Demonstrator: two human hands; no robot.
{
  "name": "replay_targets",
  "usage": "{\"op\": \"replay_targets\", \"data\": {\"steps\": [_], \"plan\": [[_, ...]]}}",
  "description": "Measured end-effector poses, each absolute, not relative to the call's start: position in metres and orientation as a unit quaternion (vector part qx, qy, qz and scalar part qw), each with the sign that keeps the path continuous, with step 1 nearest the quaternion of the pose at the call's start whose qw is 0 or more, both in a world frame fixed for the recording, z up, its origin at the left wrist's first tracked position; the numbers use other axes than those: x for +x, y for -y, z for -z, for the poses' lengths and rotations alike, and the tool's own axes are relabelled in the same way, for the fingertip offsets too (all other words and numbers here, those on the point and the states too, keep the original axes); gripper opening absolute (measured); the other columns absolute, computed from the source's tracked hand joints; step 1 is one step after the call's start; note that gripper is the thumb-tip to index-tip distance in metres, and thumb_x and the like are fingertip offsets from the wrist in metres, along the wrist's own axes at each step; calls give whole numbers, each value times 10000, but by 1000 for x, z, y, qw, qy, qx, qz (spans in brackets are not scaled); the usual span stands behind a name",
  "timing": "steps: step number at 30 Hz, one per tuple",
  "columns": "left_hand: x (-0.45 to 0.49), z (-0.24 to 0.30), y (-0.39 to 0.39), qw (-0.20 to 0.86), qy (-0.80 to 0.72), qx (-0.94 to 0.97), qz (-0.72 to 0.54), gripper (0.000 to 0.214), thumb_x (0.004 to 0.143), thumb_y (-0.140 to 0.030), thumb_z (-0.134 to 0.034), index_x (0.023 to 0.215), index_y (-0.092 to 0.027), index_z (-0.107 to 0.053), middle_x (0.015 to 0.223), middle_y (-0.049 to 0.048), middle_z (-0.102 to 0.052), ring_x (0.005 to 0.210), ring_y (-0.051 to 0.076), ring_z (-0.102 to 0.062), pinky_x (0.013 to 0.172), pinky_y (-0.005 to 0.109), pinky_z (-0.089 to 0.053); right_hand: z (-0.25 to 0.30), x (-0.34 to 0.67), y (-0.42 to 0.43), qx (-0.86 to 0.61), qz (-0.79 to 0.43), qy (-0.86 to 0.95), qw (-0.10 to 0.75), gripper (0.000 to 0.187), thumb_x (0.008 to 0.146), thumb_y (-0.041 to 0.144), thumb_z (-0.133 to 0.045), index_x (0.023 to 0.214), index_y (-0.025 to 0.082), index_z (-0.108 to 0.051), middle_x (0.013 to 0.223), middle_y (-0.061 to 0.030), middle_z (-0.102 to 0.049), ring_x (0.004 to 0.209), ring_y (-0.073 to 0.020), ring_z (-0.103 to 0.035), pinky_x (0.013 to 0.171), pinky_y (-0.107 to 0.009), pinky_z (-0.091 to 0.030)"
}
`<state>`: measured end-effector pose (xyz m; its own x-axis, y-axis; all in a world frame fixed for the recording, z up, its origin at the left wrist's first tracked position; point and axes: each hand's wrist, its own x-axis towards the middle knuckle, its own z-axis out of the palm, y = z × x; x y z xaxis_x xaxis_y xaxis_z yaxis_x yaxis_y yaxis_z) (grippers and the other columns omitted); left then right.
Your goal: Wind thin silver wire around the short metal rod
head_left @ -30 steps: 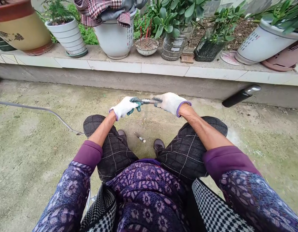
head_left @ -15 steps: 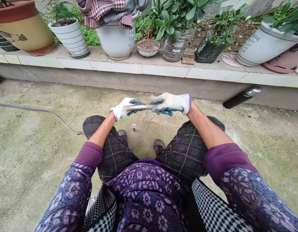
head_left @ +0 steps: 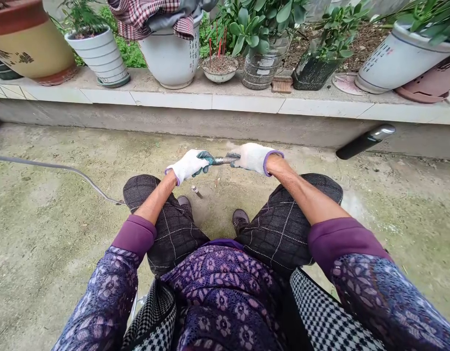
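I sit with both gloved hands out over my knees. My left hand point(head_left: 189, 163) is closed round one end of a short grey metal rod point(head_left: 220, 160) held level. My right hand point(head_left: 253, 157) is closed round its other end, the knuckles turned up. Only a short stretch of the rod shows between the gloves. Below the hands, a small metal piece point(head_left: 195, 190) lies on the concrete ground between my shoes.
A tiled ledge point(head_left: 181, 100) runs across the back with several plant pots; a checked cloth point(head_left: 148, 12) drapes over a white pot point(head_left: 170, 56). A black and silver cylinder point(head_left: 364, 141) leans at the ledge on the right. A grey hose point(head_left: 57, 168) crosses the ground at left.
My right hand has rolled back from palm-side showing to knuckles up and closed in along the rod. The small piece on the ground has shifted left toward my left shoe.
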<state>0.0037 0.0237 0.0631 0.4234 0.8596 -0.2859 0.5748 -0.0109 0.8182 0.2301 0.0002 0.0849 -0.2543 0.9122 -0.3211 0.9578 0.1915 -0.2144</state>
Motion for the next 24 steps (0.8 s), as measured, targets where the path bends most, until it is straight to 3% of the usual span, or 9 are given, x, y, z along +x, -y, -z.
{"op": "replay_targets", "data": {"steps": [7, 12, 16, 18, 21, 24], "plan": [[-3, -67, -27, 534, -497, 645, -226, 238, 880, -277, -688, 1075, -146, -719, 726, 27, -741, 518, 78, -410, 504, 240, -323, -91, 238, -1, 608, 194, -763, -101, 432, 870, 355, -632, 1263, 213, -740, 973, -27, -761, 773, -166, -646, 677, -246, -449], [-4, -69, -26, 546, -488, 643, -223, 245, 858, -287, -714, 1040, -124, -727, 710, 47, -739, 492, 82, -425, 467, 240, -282, -104, 231, 1, 631, 341, -657, -232, 373, 874, 298, -665, 1223, 179, -720, 734, -1, -665, 496, -92, -492, 456, -213, -413], [-5, -69, -25, 547, -471, 656, -221, 204, 883, -268, -679, 1018, -125, -736, 743, 50, -746, 471, 69, -414, 478, 248, -293, -116, 231, 8, 563, 474, -608, -298, 345, 872, 306, -709, 1177, 145, -704, 685, 2, -615, 452, -72, -442, 363, -187, -387], [-5, -68, -26, 541, -473, 662, -215, 167, 886, -257, -673, 982, -136, -738, 736, 47, -739, 470, 70, -425, 493, 252, -313, -118, 235, 11, 526, 531, -604, -274, 402, 847, 327, -739, 1196, 133, -691, 685, -3, -624, 444, -76, -451, 354, -193, -394], [-5, -65, -29, 521, -502, 656, -215, 99, 874, -231, -686, 893, -140, -722, 652, 21, -688, 502, 79, -460, 515, 247, -346, -112, 241, 15, 483, 580, -633, -170, 541, 773, 353, -787, 1258, 134, -686, 694, 0, -645, 432, -81, -466, 351, -202, -401], [-4, -62, -31, 507, -521, 651, -216, 51, 839, -185, -707, 854, -137, -712, 600, -6, -651, 530, 80, -462, 517, 235, -346, -99, 241, 17, 482, 552, -679, -57, 510, 757, 373, -776, 1225, 176, -731, 688, 12, -656, 444, -83, -474, 369, -198, -392]]}}
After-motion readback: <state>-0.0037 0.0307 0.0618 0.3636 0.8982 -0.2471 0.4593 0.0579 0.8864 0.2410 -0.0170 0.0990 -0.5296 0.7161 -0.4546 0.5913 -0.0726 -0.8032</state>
